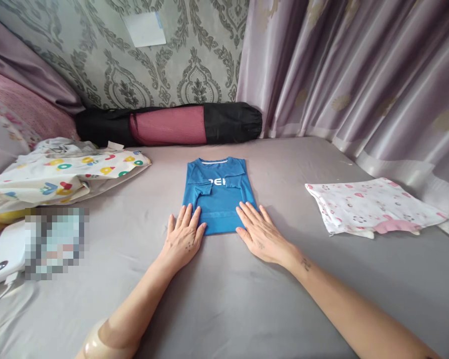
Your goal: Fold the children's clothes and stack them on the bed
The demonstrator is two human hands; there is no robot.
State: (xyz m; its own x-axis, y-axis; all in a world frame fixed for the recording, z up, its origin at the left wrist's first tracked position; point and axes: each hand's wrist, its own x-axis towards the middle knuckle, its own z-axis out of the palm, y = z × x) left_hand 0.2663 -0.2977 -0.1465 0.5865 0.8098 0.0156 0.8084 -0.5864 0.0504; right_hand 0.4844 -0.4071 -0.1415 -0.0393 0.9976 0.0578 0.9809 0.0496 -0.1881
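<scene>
A blue T-shirt point(217, 192) with white letters lies folded into a narrow rectangle on the grey bed sheet point(224, 299), sleeves tucked across its front. My left hand point(183, 234) lies flat, fingers apart, with its fingertips at the shirt's near left corner. My right hand point(260, 233) lies flat too, its fingers resting on the shirt's near right corner. Neither hand grips anything.
A folded white cloth with pink prints point(370, 205) lies to the right. At left are a pile of colourful printed fabric point(60, 174) and a white power bank point(3, 257). A rolled mat in a black bag point(168, 124) lies against the wall. Curtains point(359, 75) hang behind.
</scene>
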